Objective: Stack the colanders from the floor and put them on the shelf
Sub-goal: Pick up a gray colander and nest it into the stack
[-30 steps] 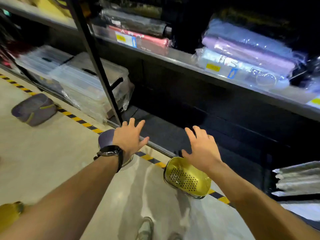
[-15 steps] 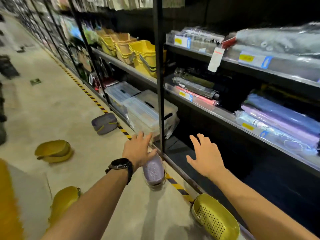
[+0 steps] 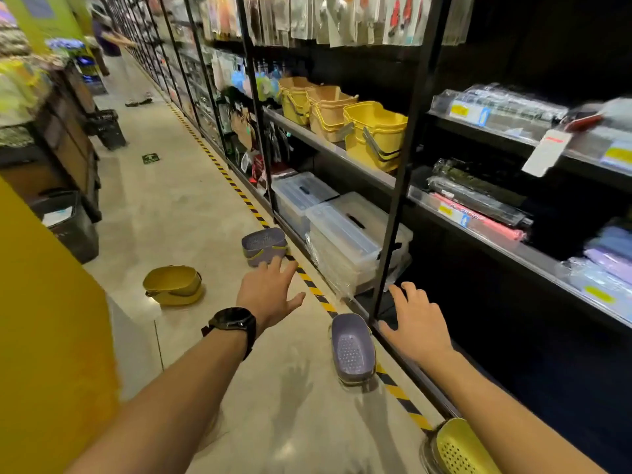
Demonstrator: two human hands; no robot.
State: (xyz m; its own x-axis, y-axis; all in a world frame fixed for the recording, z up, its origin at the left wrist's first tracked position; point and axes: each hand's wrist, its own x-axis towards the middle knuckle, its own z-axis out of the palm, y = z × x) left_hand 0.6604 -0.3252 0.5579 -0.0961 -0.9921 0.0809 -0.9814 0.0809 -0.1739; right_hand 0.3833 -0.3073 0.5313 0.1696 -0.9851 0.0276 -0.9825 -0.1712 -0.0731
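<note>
While both hands are open and hold nothing, the job has not really begun. Left hand [image 3: 270, 294] and right hand [image 3: 419, 323] reach out mid-frame. Four colanders [image 3: 352, 350] lie apart on the floor [image 3: 191, 213], none stacked, none on the shelf [image 3: 513, 251].

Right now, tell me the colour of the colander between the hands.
Purple colander, seen in the head view.
</note>
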